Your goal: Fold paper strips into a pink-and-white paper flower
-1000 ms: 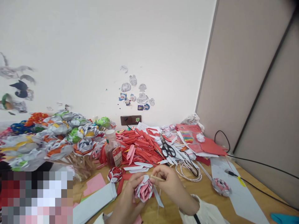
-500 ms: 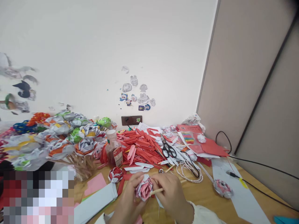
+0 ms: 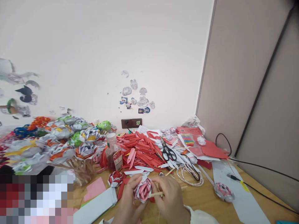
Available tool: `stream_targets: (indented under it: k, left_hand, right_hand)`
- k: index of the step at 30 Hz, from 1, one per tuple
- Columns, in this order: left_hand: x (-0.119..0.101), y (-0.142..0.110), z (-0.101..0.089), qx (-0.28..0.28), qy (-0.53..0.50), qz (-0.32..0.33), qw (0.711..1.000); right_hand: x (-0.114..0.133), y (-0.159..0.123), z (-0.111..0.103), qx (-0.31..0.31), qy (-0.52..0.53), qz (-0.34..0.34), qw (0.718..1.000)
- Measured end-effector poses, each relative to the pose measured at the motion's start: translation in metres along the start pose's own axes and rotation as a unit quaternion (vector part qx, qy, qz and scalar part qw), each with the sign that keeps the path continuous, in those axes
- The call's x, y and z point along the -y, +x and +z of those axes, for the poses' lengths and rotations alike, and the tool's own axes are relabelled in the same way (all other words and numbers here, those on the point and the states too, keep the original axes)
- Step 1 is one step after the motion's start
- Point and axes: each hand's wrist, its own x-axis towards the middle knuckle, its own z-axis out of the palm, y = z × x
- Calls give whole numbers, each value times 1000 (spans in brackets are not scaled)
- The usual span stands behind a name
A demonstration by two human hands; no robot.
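A pink and white folded paper flower [image 3: 143, 190] is held low in the middle of the view. My left hand [image 3: 129, 199] wraps round its left side, with fingers closed on it. My right hand [image 3: 169, 197] pinches a thin wooden stick [image 3: 156, 194], whose near end meets the flower's right side. Whether that end touches the petals or goes in, I cannot tell. Just left of my left hand lies a red and white paper flower [image 3: 115, 179]. White paper strips [image 3: 137, 170] lie just beyond the hands.
Red folded strips [image 3: 140, 144] are heaped behind the hands, with black scissors [image 3: 168, 152] and a bead string [image 3: 190, 177] to the right. A jar [image 3: 111, 155] and many paper flowers [image 3: 87, 149] stand left. A stack of paper [image 3: 98, 202] lies front left; another flower [image 3: 223, 191] right.
The view has tilted up slightly, so the scene sits a little lower. The flower has turned or shifted slightly left in my left hand; my right hand still grips the stick beside it.
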Motion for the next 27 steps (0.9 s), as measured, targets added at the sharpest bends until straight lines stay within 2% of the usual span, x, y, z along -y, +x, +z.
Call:
stream_targets:
  k: [7, 15, 18, 20, 23, 27]
  left_hand:
    - [-1, 1, 0, 1, -14, -9, 1000]
    - [1, -2, -1, 7, -36, -54, 998]
    - [-1, 2, -1, 7, -61, -95, 994]
    - [-3, 7, 0, 16, -95, -152, 984]
    - [-2, 12, 3, 9, -188, -239, 953]
    - [1, 12, 10, -11, -293, -290, 911]
  right_hand:
    - [-1, -5, 3, -23, -20, -9, 999]
    - [-1, -10, 6, 16, -15, 0, 1000]
    - [-4, -5, 1, 28, 6, 42, 999]
    - [-8, 0, -4, 24, 36, 96, 994]
    - [-12, 7, -10, 23, 91, 146, 985]
    - [-13, 8, -5, 58, 106, 189, 975]
